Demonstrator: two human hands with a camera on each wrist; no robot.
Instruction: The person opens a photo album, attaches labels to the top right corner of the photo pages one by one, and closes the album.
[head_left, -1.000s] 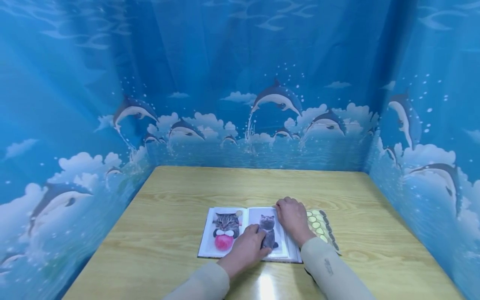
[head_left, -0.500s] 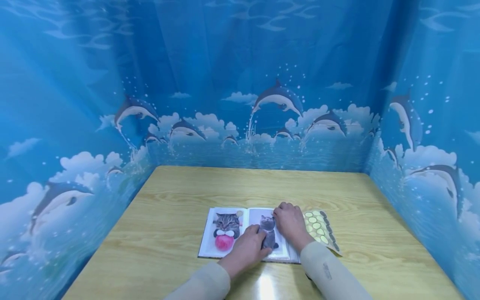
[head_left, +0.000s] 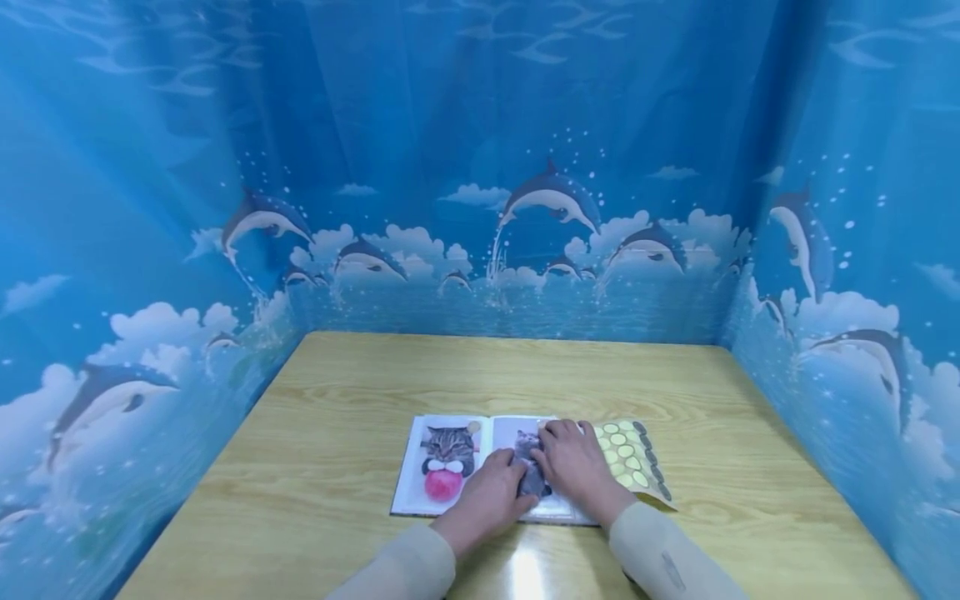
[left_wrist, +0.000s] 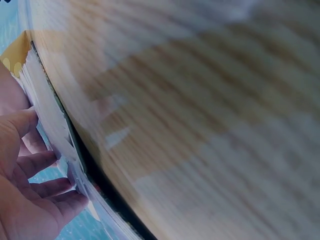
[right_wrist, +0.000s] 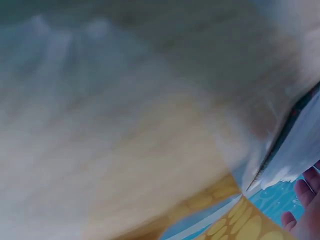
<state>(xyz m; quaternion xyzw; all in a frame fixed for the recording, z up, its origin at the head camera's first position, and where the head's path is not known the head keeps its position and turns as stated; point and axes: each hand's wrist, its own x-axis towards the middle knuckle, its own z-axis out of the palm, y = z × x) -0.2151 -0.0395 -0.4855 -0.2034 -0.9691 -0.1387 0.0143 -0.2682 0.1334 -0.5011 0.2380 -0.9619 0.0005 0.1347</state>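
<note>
Wooden table (head_left: pixel 487 375) — open book (head_left: pixel 480 442), long axis sideways, top edge facing away

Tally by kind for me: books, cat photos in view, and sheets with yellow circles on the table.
Book: 1
Cat photos: 2, the right one partly covered
Yellow-circle sheet: 1
Total: 4

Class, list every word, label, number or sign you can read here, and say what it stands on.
None can be read.
Right sleeve: one small dark mark, too blurred to tell whether it is lettering.
Open book: pictures, no legible words.
Yellow sheet: round shapes, no legible words.
</note>
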